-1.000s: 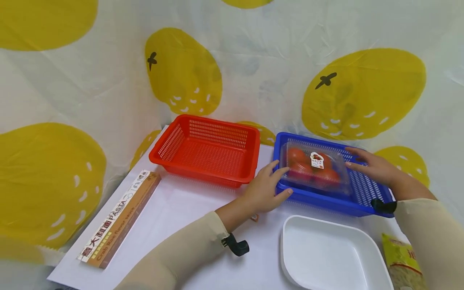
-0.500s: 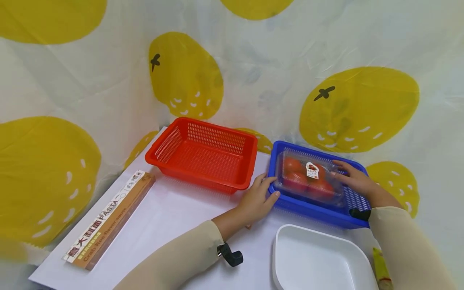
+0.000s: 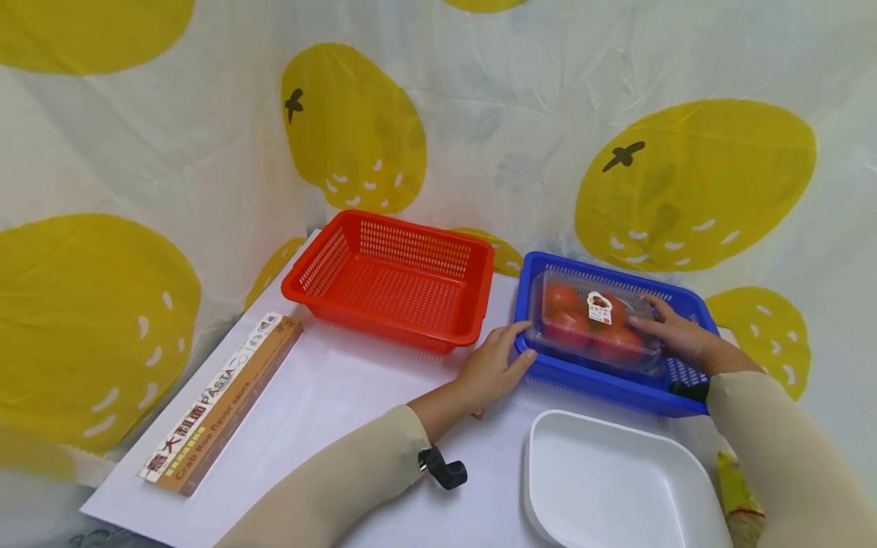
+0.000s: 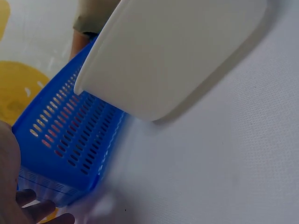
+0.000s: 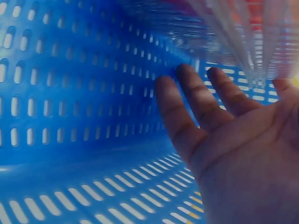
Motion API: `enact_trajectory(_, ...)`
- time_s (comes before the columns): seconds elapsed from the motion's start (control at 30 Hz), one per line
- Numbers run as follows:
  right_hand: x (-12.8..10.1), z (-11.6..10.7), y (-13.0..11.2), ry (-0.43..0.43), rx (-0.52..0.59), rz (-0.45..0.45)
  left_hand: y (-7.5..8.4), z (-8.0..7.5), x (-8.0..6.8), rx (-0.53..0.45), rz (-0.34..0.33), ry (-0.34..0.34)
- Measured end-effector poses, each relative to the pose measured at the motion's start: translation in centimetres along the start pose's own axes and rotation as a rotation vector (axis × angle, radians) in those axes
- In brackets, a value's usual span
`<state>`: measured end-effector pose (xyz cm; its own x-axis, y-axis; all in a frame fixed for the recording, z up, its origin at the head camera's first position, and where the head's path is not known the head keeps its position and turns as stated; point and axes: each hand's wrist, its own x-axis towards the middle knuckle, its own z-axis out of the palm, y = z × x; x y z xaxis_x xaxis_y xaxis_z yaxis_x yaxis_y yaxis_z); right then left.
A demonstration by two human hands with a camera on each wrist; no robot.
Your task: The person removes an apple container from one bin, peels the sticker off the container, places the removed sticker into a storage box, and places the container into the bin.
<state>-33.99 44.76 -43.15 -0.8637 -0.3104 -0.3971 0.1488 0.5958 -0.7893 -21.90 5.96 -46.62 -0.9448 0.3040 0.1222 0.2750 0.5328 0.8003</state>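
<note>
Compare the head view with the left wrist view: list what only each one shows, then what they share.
Only the head view: the red basket, the pasta box, the tomato pack with the right hand on it, and the yellow-spotted backdrop. Only the left wrist view: the blue basket's slotted side wall close up. Both: the blue basket, the white tray and the left hand at the basket's end.

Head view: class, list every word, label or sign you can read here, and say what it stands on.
"PASTA": on the long brown pasta box.
"Crab Roe flavor sauce": same box, along its side.
Large red characters on that box: too blurred to read.
Small sticker on the clear tomato pack: too small to read.
</note>
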Motion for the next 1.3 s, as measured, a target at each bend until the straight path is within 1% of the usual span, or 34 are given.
enact_trajectory(0.33, 1.0, 1.1, -0.6, -0.054, 0.228, -0.017, -0.5, -0.1, -0.3, -0.010, -0.010, -0.001)
enact_trajectory(0.43, 1.1, 1.1, -0.8, -0.055, 0.282, -0.029, -0.6, -0.3, -0.3, -0.010, -0.010, -0.002)
enact_trajectory(0.57, 1.1, 0.7, -0.6, -0.045, 0.350, -0.037, -0.7, -0.4, -0.1, -0.001, 0.009, -0.001)
enact_trajectory(0.63, 0.8, 0.5, -0.5, -0.042, 0.397, -0.043, -0.7, -0.4, 0.0, 0.010, 0.020, 0.000)
enact_trajectory(0.73, 0.5, 0.1, -0.4, -0.036, 0.485, -0.048, -0.5, -0.4, 0.1, 0.030, 0.019, -0.003)
enact_trajectory(0.87, -0.1, -0.2, -0.3, -0.036, 0.531, -0.050, -0.2, -0.4, 0.2, 0.053, 0.001, -0.017)
enact_trajectory(1.1, -0.6, -0.4, -0.5, -0.048, 0.561, -0.060, -0.1, -0.3, 0.1, 0.065, -0.028, -0.025)
enact_trajectory(1.2, -0.8, -0.5, -0.5, -0.048, 0.570, -0.058, -0.1, -0.3, 0.1, 0.068, -0.034, -0.027)
enact_trajectory(1.3, -0.9, -0.8, -0.3, -0.042, 0.591, -0.076, 0.0, -0.3, 0.3, 0.077, -0.031, -0.028)
